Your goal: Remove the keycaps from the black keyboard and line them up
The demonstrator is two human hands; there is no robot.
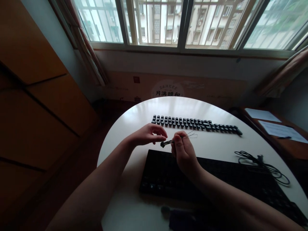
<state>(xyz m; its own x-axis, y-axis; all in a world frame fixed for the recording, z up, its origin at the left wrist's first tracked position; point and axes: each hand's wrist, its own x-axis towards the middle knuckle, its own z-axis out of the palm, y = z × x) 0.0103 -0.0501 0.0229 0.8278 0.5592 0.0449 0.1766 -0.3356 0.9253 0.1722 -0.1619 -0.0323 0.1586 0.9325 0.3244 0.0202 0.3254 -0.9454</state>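
Observation:
My right hand (184, 149) is closed round a wire keycap puller (191, 136), whose thin wire loops stick out to the right. At the puller's left end sits a small black keycap (163, 144). Just left of that keycap is my left hand (154, 134), its fingers curved and apart from the thumb, with nothing visible between them. Below both hands lies a black keyboard (168, 173), partly covered by my right forearm. Several keys remain on its lower left edge; the dark surface hides most detail.
Loose black keycaps (192, 123) stand in rows on the round white table (125, 128) beyond my hands. A coiled black cable (262, 163) lies at the right. A dark, unclear object (183, 219) is at the near edge. Papers (284, 130) lie on a side desk.

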